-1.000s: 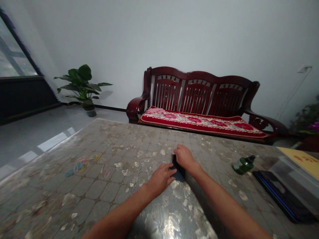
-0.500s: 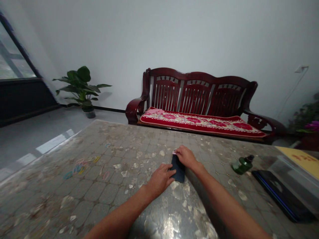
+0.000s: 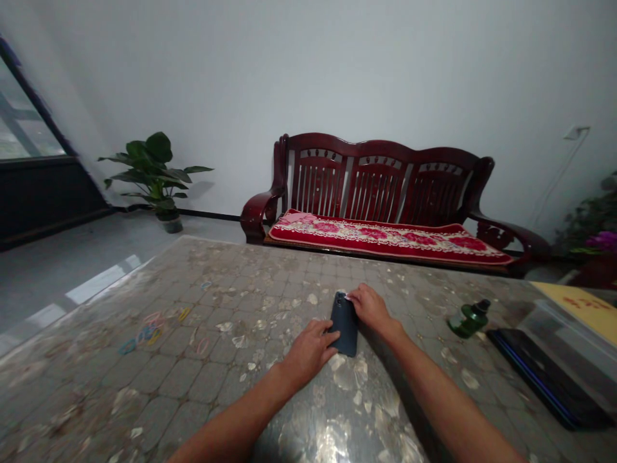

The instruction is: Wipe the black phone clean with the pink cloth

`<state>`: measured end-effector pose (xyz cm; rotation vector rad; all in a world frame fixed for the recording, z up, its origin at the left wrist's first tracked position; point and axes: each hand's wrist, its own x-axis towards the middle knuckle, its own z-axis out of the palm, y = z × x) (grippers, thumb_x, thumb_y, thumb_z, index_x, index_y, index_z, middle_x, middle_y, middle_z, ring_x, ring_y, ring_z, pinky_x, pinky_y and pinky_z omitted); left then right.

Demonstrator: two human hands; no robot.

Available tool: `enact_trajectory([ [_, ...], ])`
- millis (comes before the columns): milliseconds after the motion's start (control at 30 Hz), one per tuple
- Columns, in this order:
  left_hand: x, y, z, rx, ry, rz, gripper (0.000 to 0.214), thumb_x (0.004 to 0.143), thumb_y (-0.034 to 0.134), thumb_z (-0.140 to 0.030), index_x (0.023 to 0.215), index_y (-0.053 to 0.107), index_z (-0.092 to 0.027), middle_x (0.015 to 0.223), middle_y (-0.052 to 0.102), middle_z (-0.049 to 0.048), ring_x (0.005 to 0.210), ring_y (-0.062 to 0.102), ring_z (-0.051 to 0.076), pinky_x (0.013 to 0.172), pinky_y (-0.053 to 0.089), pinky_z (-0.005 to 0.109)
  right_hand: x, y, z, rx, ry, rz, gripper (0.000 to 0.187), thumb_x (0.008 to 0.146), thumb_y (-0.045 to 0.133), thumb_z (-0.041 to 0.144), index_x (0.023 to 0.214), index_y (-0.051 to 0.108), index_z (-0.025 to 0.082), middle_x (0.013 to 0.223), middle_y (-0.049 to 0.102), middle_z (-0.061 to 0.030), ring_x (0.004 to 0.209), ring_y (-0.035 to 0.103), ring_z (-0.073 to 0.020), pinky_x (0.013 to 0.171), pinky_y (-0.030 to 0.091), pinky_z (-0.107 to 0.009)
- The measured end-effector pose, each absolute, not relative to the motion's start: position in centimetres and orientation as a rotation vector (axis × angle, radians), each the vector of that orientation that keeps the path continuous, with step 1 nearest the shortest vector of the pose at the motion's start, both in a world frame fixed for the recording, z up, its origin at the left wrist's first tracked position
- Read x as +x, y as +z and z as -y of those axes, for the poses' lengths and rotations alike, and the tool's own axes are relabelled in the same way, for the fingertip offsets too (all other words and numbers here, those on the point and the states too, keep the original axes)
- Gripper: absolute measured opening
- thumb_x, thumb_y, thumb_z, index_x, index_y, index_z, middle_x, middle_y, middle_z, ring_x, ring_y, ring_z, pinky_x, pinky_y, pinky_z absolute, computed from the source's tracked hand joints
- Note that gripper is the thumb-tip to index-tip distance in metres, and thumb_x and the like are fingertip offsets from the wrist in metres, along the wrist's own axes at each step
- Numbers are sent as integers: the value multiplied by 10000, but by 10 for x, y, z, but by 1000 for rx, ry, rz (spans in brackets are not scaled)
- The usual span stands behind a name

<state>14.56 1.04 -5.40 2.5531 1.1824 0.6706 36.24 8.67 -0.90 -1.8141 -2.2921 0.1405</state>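
A dark blue-grey smartphone (image 3: 345,329) lies on the patterned tablecloth (image 3: 270,283) with its back and camera corner facing up. My left hand (image 3: 309,347) grips its left edge, with the fingers reaching onto the phone's back. At the top right of the phone, my right hand (image 3: 371,307) is closed in a pinch. A small white piece, like tissue or a wipe, pokes out at its fingertips beside the camera; most of it is hidden.
Loose coloured rubber bands (image 3: 152,329) lie on the left of the table. To the right stand a green bottle (image 3: 468,319) with a black top, a dark flat device (image 3: 544,373) and a clear plastic box (image 3: 563,334). A wooden bench (image 3: 376,173) is behind the table.
My right hand has shifted right, from the phone's top left to its top right corner, uncovering the camera. My left hand still holds the phone's left edge.
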Motion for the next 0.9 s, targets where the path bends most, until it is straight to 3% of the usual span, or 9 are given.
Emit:
enact_trajectory([
  [233,145,-55,-10,2557,670,-1184,352,864,719,-204,1215,698,-218,1299,644,124,1180,606,275,1029,509,462,366,-19,-63,-1455,187,2400,285,957,498,152,986,770,233,916,659,-52,912,596,-177,816,432,-252],
  [467,143,-60,-11,2550,710,-1173,351,864,715,-200,1214,698,-217,1289,652,123,1183,608,273,1013,524,455,355,-19,-69,-1676,85,2237,288,948,502,137,994,774,217,923,657,-78,921,591,-195,815,441,-259],
  [700,144,-63,-12,2497,761,-1179,298,853,731,-212,1151,730,-221,1236,693,109,1133,642,260,1010,530,449,350,-32,-39,-1275,199,2324,287,941,497,125,995,755,237,913,650,-54,905,576,-190,796,443,-272],
  [900,143,-60,-10,2488,779,-1207,263,845,747,-221,1107,751,-206,1195,721,112,1101,669,253,980,551,415,347,-27,-50,-1514,233,2222,296,944,503,131,979,779,229,907,659,-67,910,593,-190,827,451,-275],
])
